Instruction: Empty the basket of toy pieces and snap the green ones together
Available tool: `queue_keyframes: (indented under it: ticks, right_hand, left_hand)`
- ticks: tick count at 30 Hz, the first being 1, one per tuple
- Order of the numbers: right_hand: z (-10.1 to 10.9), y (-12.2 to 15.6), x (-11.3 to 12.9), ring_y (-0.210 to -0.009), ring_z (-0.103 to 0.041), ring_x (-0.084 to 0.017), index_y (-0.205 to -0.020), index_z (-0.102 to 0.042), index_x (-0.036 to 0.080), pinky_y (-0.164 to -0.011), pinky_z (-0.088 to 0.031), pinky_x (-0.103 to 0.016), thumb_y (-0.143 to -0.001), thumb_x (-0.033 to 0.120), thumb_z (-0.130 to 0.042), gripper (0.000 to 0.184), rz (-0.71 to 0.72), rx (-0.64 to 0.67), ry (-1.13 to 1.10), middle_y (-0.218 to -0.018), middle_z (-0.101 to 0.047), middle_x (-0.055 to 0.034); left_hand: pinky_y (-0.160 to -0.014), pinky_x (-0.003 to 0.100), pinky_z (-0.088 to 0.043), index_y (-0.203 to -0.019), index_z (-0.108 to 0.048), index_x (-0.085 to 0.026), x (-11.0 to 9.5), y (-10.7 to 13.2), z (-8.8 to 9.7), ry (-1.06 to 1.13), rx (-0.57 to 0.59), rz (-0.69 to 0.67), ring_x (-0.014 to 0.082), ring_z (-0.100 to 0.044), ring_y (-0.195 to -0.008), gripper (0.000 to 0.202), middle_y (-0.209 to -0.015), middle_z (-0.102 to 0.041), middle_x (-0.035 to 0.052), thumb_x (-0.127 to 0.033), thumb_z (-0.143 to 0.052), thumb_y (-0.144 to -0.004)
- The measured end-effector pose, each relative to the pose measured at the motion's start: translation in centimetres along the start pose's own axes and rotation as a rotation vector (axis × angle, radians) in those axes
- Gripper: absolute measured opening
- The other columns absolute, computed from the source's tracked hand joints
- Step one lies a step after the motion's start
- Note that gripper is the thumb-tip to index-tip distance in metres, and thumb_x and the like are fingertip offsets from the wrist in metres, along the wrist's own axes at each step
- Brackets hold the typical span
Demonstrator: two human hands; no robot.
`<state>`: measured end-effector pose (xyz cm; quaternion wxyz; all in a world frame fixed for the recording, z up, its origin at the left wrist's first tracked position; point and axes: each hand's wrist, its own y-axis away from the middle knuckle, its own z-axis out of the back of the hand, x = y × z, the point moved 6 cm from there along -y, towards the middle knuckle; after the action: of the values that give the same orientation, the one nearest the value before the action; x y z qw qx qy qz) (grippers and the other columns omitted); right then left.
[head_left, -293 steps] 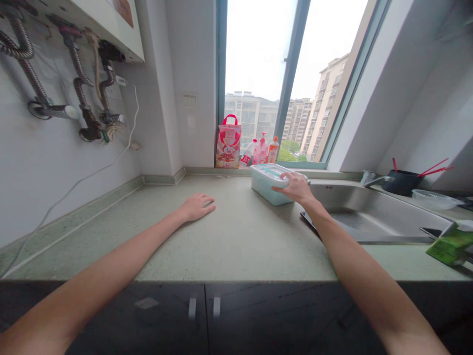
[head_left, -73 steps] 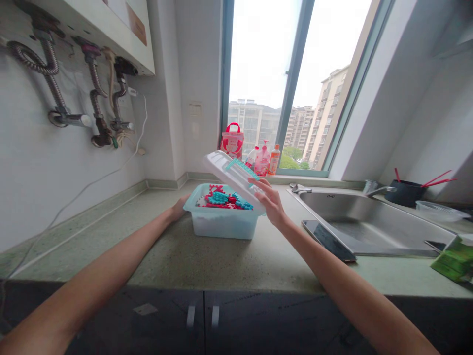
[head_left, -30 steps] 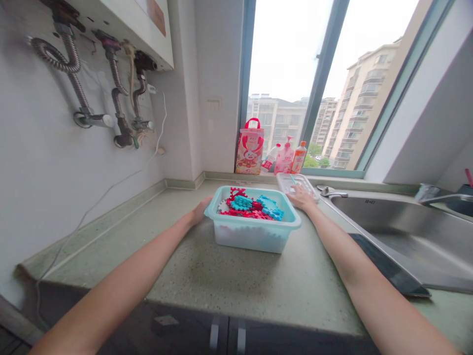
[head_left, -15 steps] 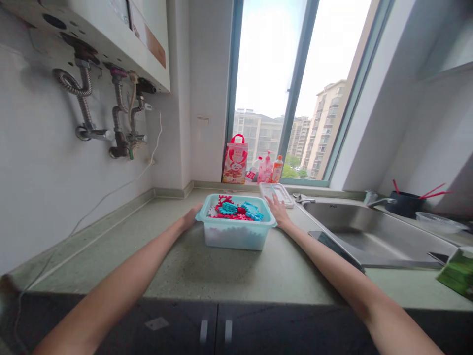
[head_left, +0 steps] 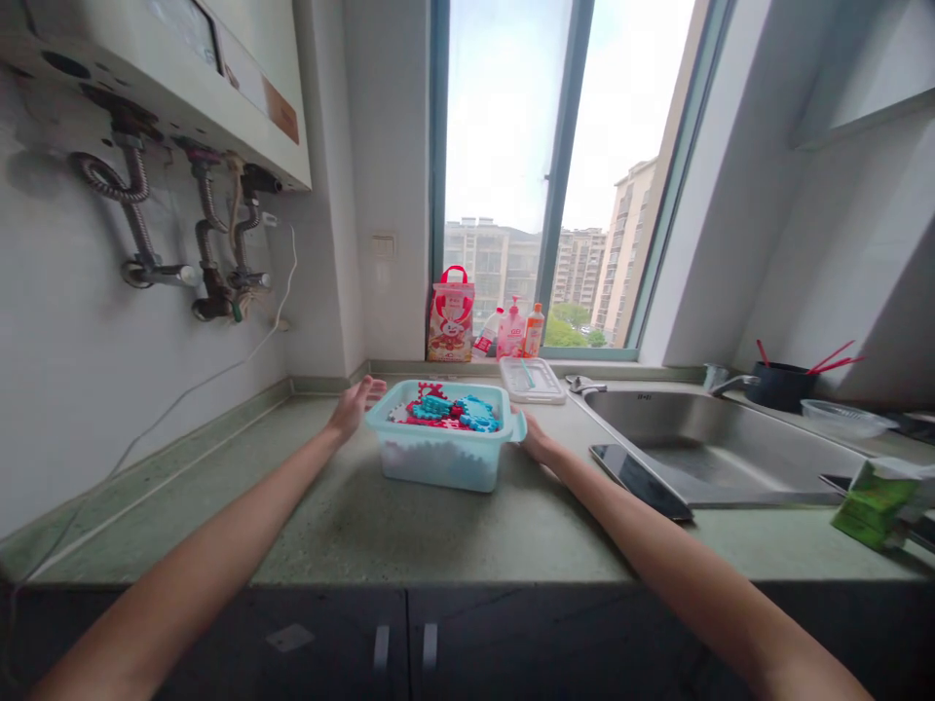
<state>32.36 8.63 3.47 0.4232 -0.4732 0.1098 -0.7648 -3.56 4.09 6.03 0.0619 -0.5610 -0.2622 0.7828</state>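
The pale blue tub (head_left: 438, 469), full of red and turquoise toothed pieces (head_left: 476, 414), sits on the worktop (head_left: 328, 540), about midway between its front and back edges and left of the sink (head_left: 705, 443); the left hand (head_left: 353, 407) is just beside the tub's left end, its grip apart with fingers extended; the right hand (head_left: 536, 440) is at the right end, fingers partly hidden by the rim, so I cannot tell its grip; the white lid (head_left: 546, 387) lies near the worktop's back edge; a dark phone (head_left: 637, 477) lies along the sink's left side.
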Motion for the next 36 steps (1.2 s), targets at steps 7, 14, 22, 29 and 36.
queue_keyframes:
  ticks: [7,14,22,29,36]
  right_hand:
    - [-0.5,-0.1,-0.8,-0.075,-0.066,-0.027,-0.086,-0.067,0.024,-0.075,-0.059,-0.044,-0.087,0.088,-0.037,0.071,-0.280,-0.052,-0.480,-0.075,-0.070,-0.0079]
    - [-1.1,-0.1,-1.0,-0.069,-0.065,-0.022,-0.084,-0.068,0.024,-0.069,-0.054,-0.034,-0.079,0.070,-0.066,0.046,-0.424,-0.016,-0.971,-0.071,-0.068,-0.0024]
    - [-2.4,0.3,0.2,-0.118,-0.065,-0.031,-0.102,-0.073,0.024,-0.103,-0.048,-0.047,-0.084,0.052,-0.067,0.034,-0.322,-0.209,-0.810,-0.105,-0.078,-0.0045]
    - [-2.6,0.3,2.6,-0.117,-0.066,-0.032,-0.109,-0.073,0.024,-0.104,-0.050,-0.047,-0.086,0.061,-0.066,0.045,-0.298,-0.347,-0.828,-0.112,-0.078,-0.0044]
    - [-0.8,0.4,4.9,-0.121,-0.066,-0.032,-0.133,-0.067,0.029,-0.108,-0.051,-0.049,-0.090,0.065,-0.066,0.056,-0.130,-0.399,-0.616,-0.126,-0.075,-0.0029]
  left_hand:
    - [-0.107,0.049,-0.046,-0.119,-0.074,-0.025,-8.1,1.9,0.6,-0.153,0.217,-0.508,0.0362,-0.063,-0.124,0.071,-0.129,-0.073,0.0106,-0.083,-0.043,-0.092]
    - [-0.115,0.051,-0.044,-0.113,-0.078,-0.027,-6.9,1.6,-1.1,-0.203,0.387,-0.368,0.0376,-0.058,-0.136,0.045,-0.146,-0.064,0.0095,-0.062,-0.069,-0.087]
    - [-0.095,0.050,-0.053,-0.117,-0.072,-0.014,-1.5,-1.6,3.4,-0.275,-0.164,-0.022,0.0342,-0.070,-0.103,0.063,-0.117,-0.076,0.0165,-0.069,-0.060,-0.089]
    - [-0.112,0.050,-0.044,-0.135,-0.060,-0.022,-4.4,0.9,0.1,-0.239,-0.203,-0.304,0.0336,-0.060,-0.128,0.060,-0.141,-0.063,0.0118,-0.069,-0.043,-0.101]
    - [-0.120,0.055,-0.039,-0.150,-0.054,-0.028,-3.1,2.7,-5.5,-0.297,0.129,-0.264,0.0364,-0.049,-0.144,0.075,-0.157,-0.051,0.0119,-0.079,-0.036,-0.098]
